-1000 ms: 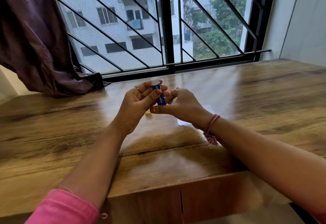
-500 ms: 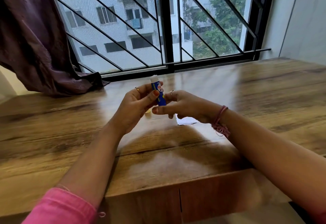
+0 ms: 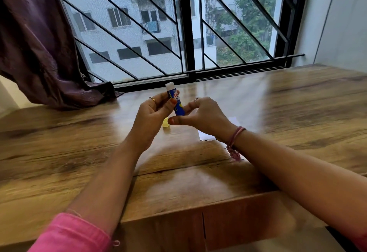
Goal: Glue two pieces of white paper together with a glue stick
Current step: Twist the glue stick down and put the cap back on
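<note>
Blue-bodied and white-tipped, the glue stick (image 3: 175, 100) stands nearly upright above the counter (image 3: 297, 112), raised a little higher and closer to the window (image 3: 178, 23) than a second ago. We hold it in both hands: the left hand (image 3: 151, 116) pinches the upper barrel between thumb and fingers, while the right hand (image 3: 206, 116) curls round the base, thumb stretched beneath. The white glue shows slightly more above the barrel than before, which we read as the base being twisted to extend it; no glue has yet reached paper. A yellow cap (image 3: 166, 123) lies on the counter just below the left hand, so the stick is already open. The white paper (image 3: 206, 135) lies flat under and beside the right wrist, only part of it visible, and we cannot tell whether it is one sheet or two. The counter is glossy wood-grain laminate reflecting daylight. Beyond it, a black-framed window with a diagonal grille faces a pale building and trees; a purple curtain (image 3: 35, 43) hangs at left, its hem resting on the counter.
</note>
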Demonstrator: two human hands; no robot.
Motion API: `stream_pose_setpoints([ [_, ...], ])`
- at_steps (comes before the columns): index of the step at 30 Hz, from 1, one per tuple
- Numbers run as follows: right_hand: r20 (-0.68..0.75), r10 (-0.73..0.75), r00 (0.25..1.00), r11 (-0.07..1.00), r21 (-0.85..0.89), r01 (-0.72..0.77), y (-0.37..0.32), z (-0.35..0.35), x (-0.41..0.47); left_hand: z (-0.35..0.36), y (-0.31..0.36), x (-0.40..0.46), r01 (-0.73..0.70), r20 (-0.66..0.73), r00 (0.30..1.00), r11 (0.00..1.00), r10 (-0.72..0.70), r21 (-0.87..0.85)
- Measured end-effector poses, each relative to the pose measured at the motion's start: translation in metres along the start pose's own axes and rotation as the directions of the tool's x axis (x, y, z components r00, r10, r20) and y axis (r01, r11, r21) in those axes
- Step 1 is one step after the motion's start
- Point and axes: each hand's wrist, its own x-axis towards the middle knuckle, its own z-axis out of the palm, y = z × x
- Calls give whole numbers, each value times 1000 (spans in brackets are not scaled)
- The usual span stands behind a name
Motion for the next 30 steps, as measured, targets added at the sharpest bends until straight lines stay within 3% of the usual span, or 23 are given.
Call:
stream_pose_setpoints([
  [4,57,-101,993,976,-186,110,6,0,7,-10,1,8,32,-73,996,984,-45,-174],
  [8,160,-82,984,950,-287,126,12,-4,25,-25,2,16,29,-235,965,938,-116,-345],
  [15,410,-110,906,875,-392,284,4,21,44,-27,-6,18,55,-265,951,928,-161,-367],
  [21,343,-150,927,786,-527,322,11,25,43,-26,-6,17,44,-209,970,933,-126,-358],
  [24,259,-168,951,883,-389,262,9,0,44,-22,-5,14,65,-145,982,935,-123,-349],
  [27,82,-128,988,992,11,127,6,-30,45,-17,-4,10,121,-38,990,949,-138,-291],
  [30,38,-43,998,922,386,25,0,-47,43,-11,-5,6,176,44,984,958,-170,-228],
])
